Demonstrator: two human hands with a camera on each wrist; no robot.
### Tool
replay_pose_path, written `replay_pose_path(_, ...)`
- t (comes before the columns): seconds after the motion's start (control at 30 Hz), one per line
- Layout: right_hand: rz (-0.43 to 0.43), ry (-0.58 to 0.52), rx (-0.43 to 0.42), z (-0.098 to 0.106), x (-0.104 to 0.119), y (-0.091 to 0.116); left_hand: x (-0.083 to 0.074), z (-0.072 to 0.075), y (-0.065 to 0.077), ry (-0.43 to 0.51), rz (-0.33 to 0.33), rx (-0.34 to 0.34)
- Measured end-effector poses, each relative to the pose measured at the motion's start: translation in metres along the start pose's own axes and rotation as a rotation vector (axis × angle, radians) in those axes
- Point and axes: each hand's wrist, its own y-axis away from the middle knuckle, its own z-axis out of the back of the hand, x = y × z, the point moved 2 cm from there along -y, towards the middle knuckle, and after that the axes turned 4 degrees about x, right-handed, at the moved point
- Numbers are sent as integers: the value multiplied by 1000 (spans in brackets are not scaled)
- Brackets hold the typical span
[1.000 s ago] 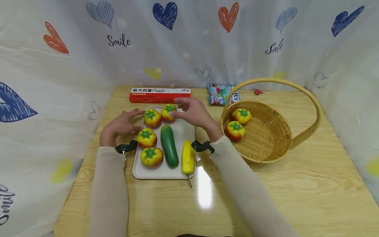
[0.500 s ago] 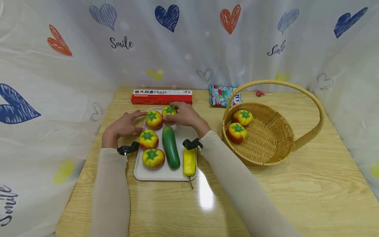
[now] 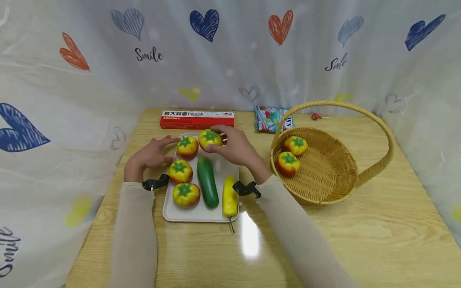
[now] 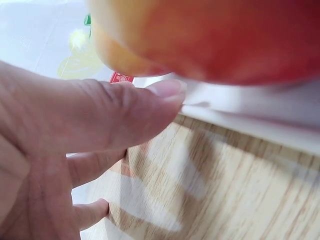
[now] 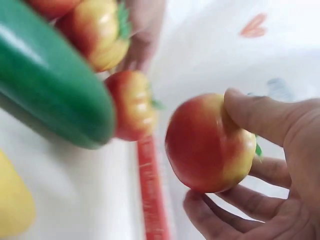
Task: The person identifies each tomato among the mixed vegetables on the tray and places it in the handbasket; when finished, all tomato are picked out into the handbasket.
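Observation:
My right hand [image 3: 234,146] grips a red-and-yellow tomato [image 3: 210,138] with a green leafy top, over the far end of a white tray [image 3: 176,214]. In the right wrist view, thumb and fingers curl round this tomato [image 5: 210,145], which is held up off the tray. My left hand [image 3: 151,154] rests at the tray's left edge, fingers extended. Its thumb [image 4: 150,100] lies by the rim, close under the tomatoes. Three more tomatoes line that side: a far one [image 3: 187,147], a middle one [image 3: 181,171] and a near one [image 3: 186,195].
A green cucumber [image 3: 207,182] and a yellow pepper [image 3: 230,196] lie on the tray. To the right, a wicker basket [image 3: 324,176] with a tall handle holds two tomatoes [image 3: 288,163]. Behind stand a red pasta box [image 3: 197,120], a candy bag [image 3: 268,119] and a lollipop [image 3: 315,116].
My right hand has closed its fingers round the far tomato and raised it from the tray, slightly to the right. The left hand has stayed at the tray's edge.

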Motion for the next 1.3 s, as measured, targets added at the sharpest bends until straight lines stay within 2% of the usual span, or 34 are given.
replay_pose_path(0.13,44,-40,-17,19,12,33,0,4,-2,-34,-10,0)
replay_pose_path(0.3,68,-88,-62,43,13,77,1,9,-4,-59,-15,6)
replay_pose_path(0.53,80,-131,-125,73,-9,138,4,16,-1,-64,-5,18)
replay_pose_path(0.73,79,-101,-178,95,-33,181,8,23,5,-63,29,29)
replay_pose_path(0.87,28,-73,-213,105,-47,197,12,26,10,-57,46,35)
replay_pose_path(0.97,-3,-57,-197,108,-56,204,15,27,14,-55,42,37)
replay_pose_path(1.13,-27,-16,-115,108,-70,207,17,27,17,-61,44,29)
replay_pose_path(1.3,-55,-11,-41,101,-83,201,20,26,15,-45,46,25)
